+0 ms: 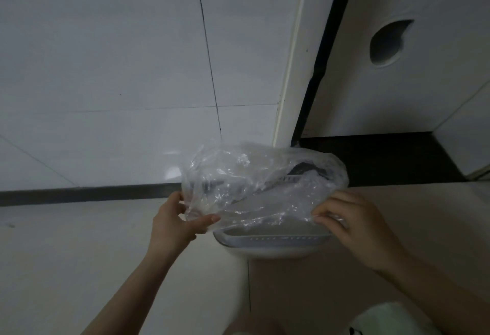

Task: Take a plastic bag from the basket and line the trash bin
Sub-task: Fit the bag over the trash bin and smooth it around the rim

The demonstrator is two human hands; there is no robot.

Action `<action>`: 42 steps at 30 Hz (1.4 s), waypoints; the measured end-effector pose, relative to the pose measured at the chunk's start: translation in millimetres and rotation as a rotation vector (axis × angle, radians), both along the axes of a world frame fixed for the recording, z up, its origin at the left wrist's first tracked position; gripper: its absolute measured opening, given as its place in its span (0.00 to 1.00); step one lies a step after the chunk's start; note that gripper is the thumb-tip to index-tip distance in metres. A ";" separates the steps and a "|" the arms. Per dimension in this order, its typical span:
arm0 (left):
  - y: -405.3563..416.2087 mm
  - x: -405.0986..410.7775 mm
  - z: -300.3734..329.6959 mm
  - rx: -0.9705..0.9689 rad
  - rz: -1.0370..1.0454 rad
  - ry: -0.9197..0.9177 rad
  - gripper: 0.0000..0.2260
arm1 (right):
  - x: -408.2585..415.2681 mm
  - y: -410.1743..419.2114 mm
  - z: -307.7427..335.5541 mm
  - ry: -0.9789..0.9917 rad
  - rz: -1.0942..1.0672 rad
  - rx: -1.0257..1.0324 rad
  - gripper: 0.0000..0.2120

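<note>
Clear crumpled plastic bag [254, 186], draped over white trash bin [270, 244]

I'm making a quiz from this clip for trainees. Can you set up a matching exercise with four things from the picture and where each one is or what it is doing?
Things:
1. left hand
2. right hand
3. plastic bag
4. trash bin

States or places:
A. clear and crumpled, held over the bin
B. white, on the floor by the wall, near rim uncovered
C. pinching the bag's right edge
D. gripping the bag's left edge

Pairs: 1-D, 2-C, 3-A, 4-B
</note>
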State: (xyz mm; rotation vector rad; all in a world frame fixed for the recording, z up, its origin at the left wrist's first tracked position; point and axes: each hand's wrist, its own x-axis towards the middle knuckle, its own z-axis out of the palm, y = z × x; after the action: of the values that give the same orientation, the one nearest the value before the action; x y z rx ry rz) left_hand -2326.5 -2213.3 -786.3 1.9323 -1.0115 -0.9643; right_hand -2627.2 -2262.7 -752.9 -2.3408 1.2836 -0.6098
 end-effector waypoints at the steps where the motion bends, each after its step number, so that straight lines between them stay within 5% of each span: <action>1: -1.6 -3.5 -0.7 0.029 0.007 0.008 0.26 | 2.2 -1.0 -2.0 0.011 0.000 0.014 0.03; 7: -14.3 -9.3 4.7 0.200 -0.022 0.149 0.28 | -0.6 -9.8 -2.8 0.110 0.017 0.116 0.02; 10: -12.2 -6.8 15.3 0.178 -0.122 0.087 0.41 | -11.0 -12.2 2.7 0.138 0.015 0.118 0.02; 13: 0.2 -13.1 30.4 -0.317 -0.073 -0.234 0.48 | -11.8 -9.7 4.1 0.117 0.020 0.080 0.01; 15: 3.2 -24.3 34.3 -0.726 -0.280 -0.573 0.32 | -7.7 -8.4 3.6 0.099 0.031 0.038 0.03; 17: -1.5 -38.0 30.3 -0.814 -0.635 -0.851 0.21 | -5.4 -7.4 1.7 0.086 0.028 0.008 0.03; 20: -17.9 -46.1 23.3 -0.503 -0.827 -1.108 0.22 | -6.4 -4.9 -1.8 0.055 -0.019 0.019 0.03; 26: -36.1 -42.2 -5.7 -0.087 -0.764 -1.171 0.32 | -22.5 -1.0 -6.9 0.157 -0.013 0.027 0.01; 39: -52.0 -36.3 -34.9 0.161 -0.797 -1.108 0.38 | -61.1 12.3 -20.9 0.329 -0.007 0.223 0.05; 42: -52.4 -39.0 -27.9 0.105 -0.808 -1.099 0.36 | -46.4 11.2 -11.9 0.209 -0.060 0.025 0.15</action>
State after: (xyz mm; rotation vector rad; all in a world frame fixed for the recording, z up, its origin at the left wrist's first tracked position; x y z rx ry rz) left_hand -2365.4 -2265.7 -814.2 2.1529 -2.5218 -0.2206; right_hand -2673.5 -2251.5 -764.8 -2.4035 1.4468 -0.3718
